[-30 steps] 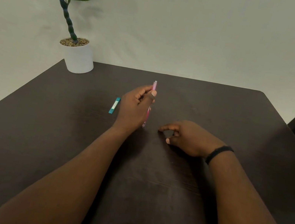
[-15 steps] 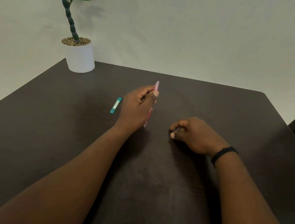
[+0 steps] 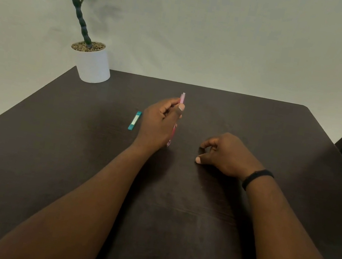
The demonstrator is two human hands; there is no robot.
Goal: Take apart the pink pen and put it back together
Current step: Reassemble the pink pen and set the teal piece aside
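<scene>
Holding the pink pen (image 3: 181,101) at the centre of the frame, my left hand (image 3: 159,125) is closed around its barrel, thumb pressed on the upper part. One end shows above my fingers and the other below my palm, close over the dark table (image 3: 173,220); my hand hides the middle, and I cannot tell whether the low tip touches the surface. My right hand (image 3: 227,154), right of centre and apart from the pen, rests on the table with fingers loosely curled, thumb and forefinger parted, holding nothing visible. A black wristband (image 3: 257,177) sits on that wrist. A small teal piece (image 3: 134,120) lies flat just left of my left hand. A potted plant (image 3: 92,60) stands at the table's corner, upper left.
</scene>
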